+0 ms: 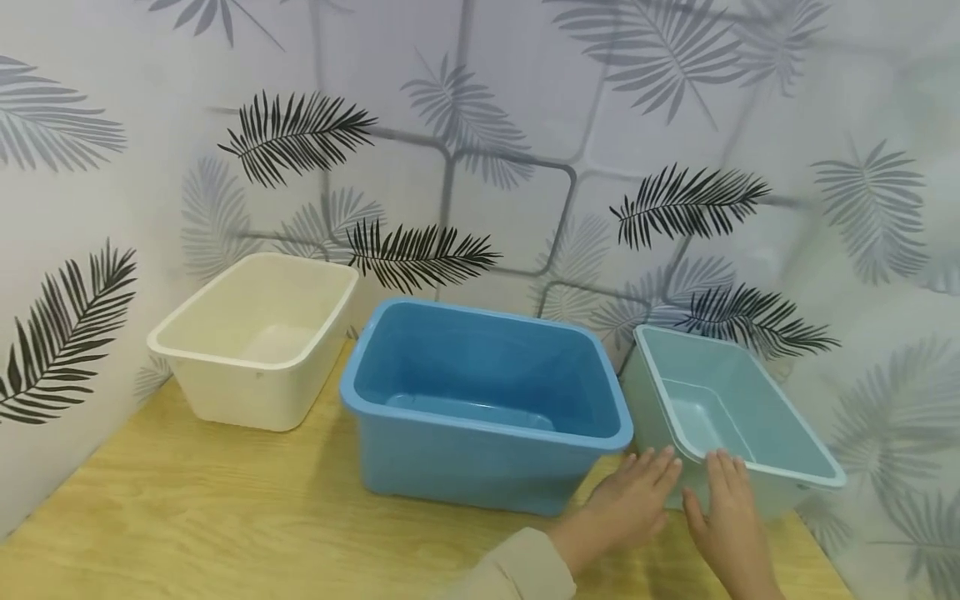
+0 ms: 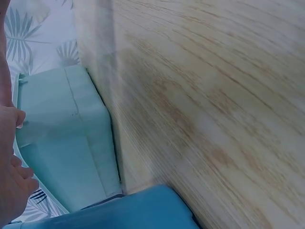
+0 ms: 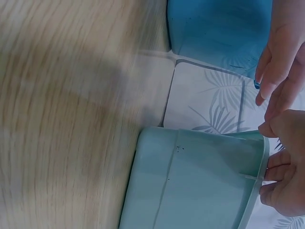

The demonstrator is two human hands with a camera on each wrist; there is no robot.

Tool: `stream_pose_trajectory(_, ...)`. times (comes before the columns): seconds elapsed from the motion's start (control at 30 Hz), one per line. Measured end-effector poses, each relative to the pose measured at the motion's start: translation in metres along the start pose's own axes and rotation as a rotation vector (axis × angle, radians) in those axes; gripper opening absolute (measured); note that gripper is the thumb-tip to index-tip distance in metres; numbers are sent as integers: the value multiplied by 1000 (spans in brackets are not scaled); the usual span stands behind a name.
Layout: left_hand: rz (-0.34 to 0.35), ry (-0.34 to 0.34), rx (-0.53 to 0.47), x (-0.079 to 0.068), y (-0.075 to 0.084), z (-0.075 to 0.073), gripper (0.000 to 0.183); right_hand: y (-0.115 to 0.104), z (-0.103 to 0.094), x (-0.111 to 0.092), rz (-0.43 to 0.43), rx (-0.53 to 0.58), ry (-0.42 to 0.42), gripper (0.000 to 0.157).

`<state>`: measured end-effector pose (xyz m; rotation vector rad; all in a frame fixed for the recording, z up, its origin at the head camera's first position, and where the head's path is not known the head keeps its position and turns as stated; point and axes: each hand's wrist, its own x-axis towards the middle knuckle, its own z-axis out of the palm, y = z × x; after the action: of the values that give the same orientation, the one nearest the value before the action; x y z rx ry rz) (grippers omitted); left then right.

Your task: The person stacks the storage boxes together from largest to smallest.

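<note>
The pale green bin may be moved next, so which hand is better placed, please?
Probably the right hand, at the green bin's front rim; the left hand is nearer the blue bin.

Left grip [image 1: 633,498], right grip [image 1: 729,525] near each other, both outstretched.

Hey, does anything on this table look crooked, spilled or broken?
One mild oddity: the blue bin in the middle sits crosswise, long side facing front, while the cream bin and pale green bin, where the left hand and right hand are, point narrow ends forward. No spill or damage shows.
</note>
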<state>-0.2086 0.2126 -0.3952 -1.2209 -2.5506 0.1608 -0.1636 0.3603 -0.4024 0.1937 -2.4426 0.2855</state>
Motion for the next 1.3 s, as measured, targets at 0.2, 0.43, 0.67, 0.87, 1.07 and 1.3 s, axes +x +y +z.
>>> stream_pose_trajectory(0.2, 8, -29, -8, 1, 4, -5, 61, 0, -5, -3, 2, 12, -7, 57)
stream_pose_trajectory(0.43, 31, -5, -32, 0, 5, -11, 62, -2, -12, -7, 53, 10, -55, 55)
stream_pose_trajectory(0.67, 34, -25, -40, 2, 7, -13, 62, -7, -15, -7, 81, 23, -79, 54)
stream_pose_trajectory(0.87, 28, -26, -35, 0, 5, -9, 61, -11, -18, -7, 113, 36, -94, 53)
stream_pose_trajectory(1.07, 21, 25, -1, 2, 2, -7, 61, -15, -18, -8, 109, 53, -55, 51)
stream_pose_trajectory(1.3, 2, 11, -13, 3, -2, -9, 62, -18, -16, -9, 93, 59, 8, 48)
